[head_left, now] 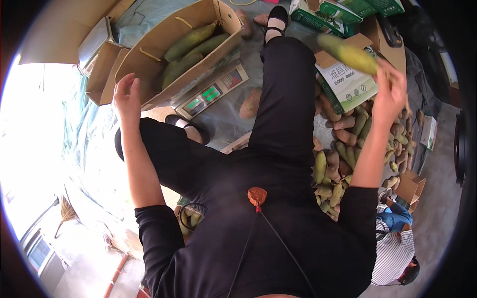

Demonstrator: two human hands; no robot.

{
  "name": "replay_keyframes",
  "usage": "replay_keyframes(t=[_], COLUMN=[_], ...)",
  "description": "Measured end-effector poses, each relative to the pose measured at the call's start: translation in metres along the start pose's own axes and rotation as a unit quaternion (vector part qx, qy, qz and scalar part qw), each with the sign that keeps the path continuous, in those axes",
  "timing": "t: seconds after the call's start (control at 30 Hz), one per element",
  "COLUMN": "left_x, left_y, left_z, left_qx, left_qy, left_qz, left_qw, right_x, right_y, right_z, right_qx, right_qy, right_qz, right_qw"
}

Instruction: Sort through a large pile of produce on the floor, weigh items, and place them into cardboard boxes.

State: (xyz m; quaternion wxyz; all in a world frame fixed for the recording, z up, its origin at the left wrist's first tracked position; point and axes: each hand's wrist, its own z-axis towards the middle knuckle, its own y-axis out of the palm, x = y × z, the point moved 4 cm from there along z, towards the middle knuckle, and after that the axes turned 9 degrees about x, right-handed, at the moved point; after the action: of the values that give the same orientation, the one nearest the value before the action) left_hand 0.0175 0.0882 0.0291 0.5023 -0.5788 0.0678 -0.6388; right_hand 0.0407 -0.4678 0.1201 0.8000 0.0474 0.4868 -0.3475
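Note:
My right hand (390, 88) is raised at the right, closed round one end of a long green radish (350, 53). The radish is yellowish near my fingers and slightly smeared by motion. My left hand (127, 94) is at the near left corner of an open cardboard box (211, 57), fingers apart, holding nothing; whether it touches the cardboard I cannot tell. Inside that box lie several large green radishes (191, 42). The box rests on a weighing scale (218, 92) with lit green displays, between my feet.
A heap of green and reddish radishes (348, 134) spreads along my right side. Beyond it stands a white and green carton (350, 84), with more green cartons (323, 17) at the far right. Another person (395, 248) in a striped top is at the lower right. A broom (67, 211) is at left.

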Motion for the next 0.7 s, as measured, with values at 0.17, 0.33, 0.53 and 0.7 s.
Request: replay_keyframes(t=[0.17,0.33,0.53,0.7], left_x=[0.001,0.005,-0.012,-0.014], left_y=[-0.004,-0.007,-0.017,-0.026], left_z=[0.0,0.0,0.0,0.009], left_qx=[0.002,-0.003,0.004,0.019], left_qy=[-0.014,-0.015,-0.119,-0.136], left_qz=[-0.013,0.004,-0.095,-0.149], left_qw=[1.0,1.0,0.988,0.979], right_x=[-0.051,-0.074,-0.018,0.0], right_y=[0.122,0.25,0.282,0.283], right_z=[0.015,-0.039,-0.029,-0.002], right_qx=[-0.101,-0.302,-0.281,-0.318], right_qy=[0.005,0.241,0.027,-0.002], right_qz=[0.212,0.269,0.061,-0.096], right_qw=[0.972,0.882,0.958,0.943])
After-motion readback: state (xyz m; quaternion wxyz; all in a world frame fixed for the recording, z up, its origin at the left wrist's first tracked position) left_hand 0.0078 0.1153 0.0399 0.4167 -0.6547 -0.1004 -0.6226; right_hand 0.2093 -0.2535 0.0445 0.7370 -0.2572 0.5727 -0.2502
